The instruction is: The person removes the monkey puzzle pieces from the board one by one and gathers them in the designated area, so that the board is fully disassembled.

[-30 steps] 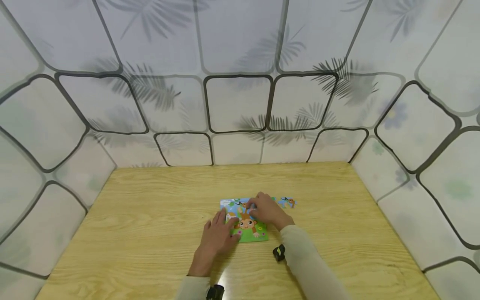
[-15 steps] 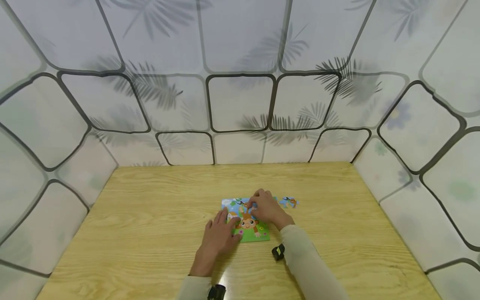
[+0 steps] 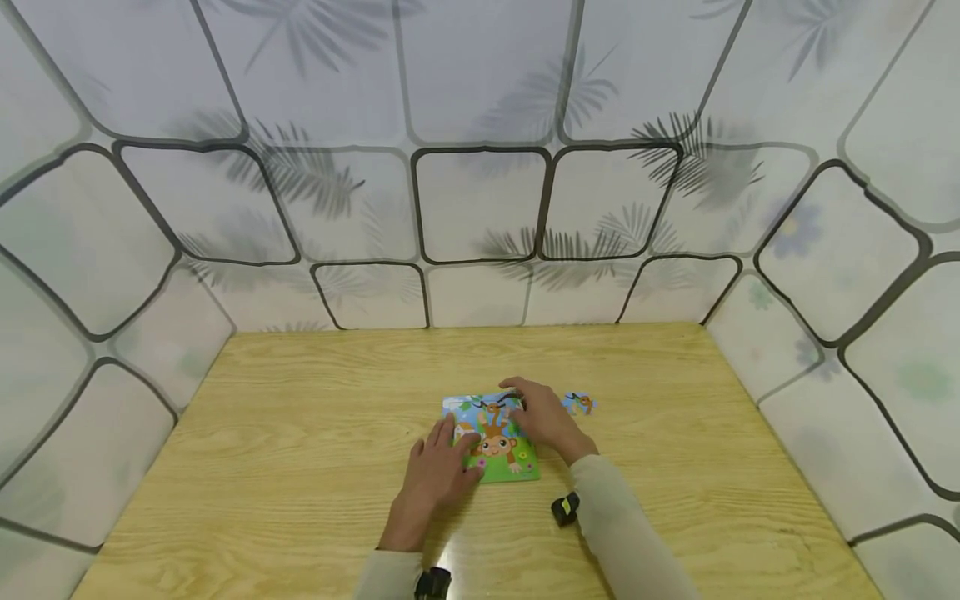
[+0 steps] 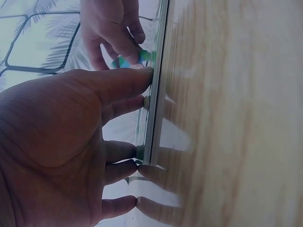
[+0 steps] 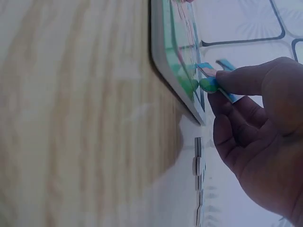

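Note:
A jigsaw puzzle board (image 3: 495, 462) with a cartoon monkey on blue and green lies on the table. My left hand (image 3: 437, 471) rests on its left side; the left wrist view shows these fingers extended, their tips at the board's edge. Over the upper right part is my right hand (image 3: 551, 421). Between its thumb and fingers it pinches a blue and green puzzle piece (image 5: 208, 85), tilted at the board's surface in the right wrist view. The hand hides the board's upper right corner in the head view.
Just right of the board lie loose puzzle pieces (image 3: 581, 403) with a small orange figure on blue. The wooden table (image 3: 315, 417) meets patterned fabric walls (image 3: 480, 296) at the back and sides. A black wrist strap (image 3: 432, 583) shows at the left sleeve.
My right hand has shifted slightly right and its fingers have spread a little, showing more of the monkey picture. My left hand stays in place on the board.

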`<state>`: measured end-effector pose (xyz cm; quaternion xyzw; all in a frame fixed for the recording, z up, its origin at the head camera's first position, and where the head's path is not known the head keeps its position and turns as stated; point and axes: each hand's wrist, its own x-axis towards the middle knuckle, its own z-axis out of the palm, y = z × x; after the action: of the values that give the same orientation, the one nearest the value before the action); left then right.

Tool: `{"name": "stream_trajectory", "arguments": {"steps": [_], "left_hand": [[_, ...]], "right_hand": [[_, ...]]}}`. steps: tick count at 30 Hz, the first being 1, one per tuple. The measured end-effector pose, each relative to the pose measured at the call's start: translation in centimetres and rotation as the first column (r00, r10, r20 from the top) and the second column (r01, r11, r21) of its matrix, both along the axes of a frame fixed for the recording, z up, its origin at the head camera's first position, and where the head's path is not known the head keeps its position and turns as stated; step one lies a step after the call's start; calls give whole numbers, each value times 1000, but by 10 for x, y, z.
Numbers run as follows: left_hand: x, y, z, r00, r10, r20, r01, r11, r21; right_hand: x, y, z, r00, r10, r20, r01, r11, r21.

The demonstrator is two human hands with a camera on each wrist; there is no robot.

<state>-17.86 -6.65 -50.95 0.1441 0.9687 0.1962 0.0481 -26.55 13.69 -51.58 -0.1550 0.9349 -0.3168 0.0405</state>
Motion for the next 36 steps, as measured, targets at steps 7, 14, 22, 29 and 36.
{"name": "stream_trajectory", "arguments": {"steps": [7, 14, 22, 29, 36], "left_hand": [[0, -1, 1, 1000, 7, -8, -7, 1000, 15], [0, -3, -1, 1000, 21, -10, -21, 999, 32], [0, -4, 0, 1000, 19, -6, -19, 999, 42], [0, -4, -2, 1000, 11, -3, -11, 999, 49], [0, -2, -4, 1000, 12, 8, -13, 997, 70]], "right_hand": [[-2, 11, 1, 998, -57, -25, 57, 998, -34], [-4, 30, 3, 992, -108, -57, 104, 992, -65], [-6, 63, 5, 989, -143, -38, 141, 989, -50], [-8, 97, 1, 986, -163, -38, 163, 986, 14], [-4, 126, 1, 981, -190, -33, 192, 981, 43]]}}
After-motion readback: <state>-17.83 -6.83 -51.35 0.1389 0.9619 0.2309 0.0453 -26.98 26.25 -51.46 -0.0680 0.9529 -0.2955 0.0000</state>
